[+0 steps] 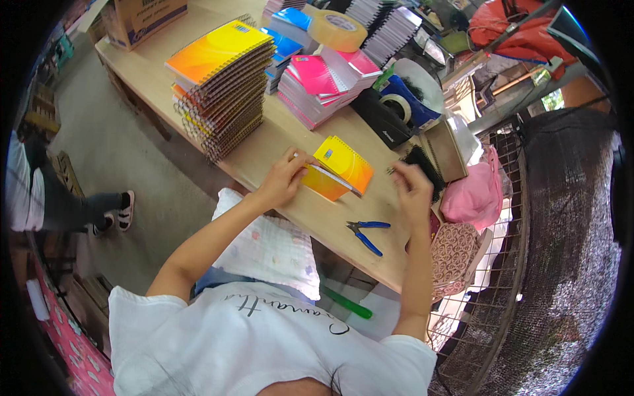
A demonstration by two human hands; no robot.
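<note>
My left hand (285, 177) is closed on the left edge of a small yellow-orange notebook (343, 164). The notebook lies partly open on the table, and pale pages show between its covers. To the right, apart from the notebook, my right hand (415, 188) is raised with its fingers pinched. Something small and dark shows at those fingertips, too small to name. Beside that hand are black binding coils (424, 169). Blue-handled cutters (367, 235) lie between my arms, jaws toward the notebook.
A tall stack of spiral notebooks (221, 86) stands at the left edge of the wooden table (264, 142). Behind are pink notebooks (323, 89), a tape roll (338, 30) and a black box (383, 119). A pink bag (472, 191) sits right; another person's legs (79, 204) show left.
</note>
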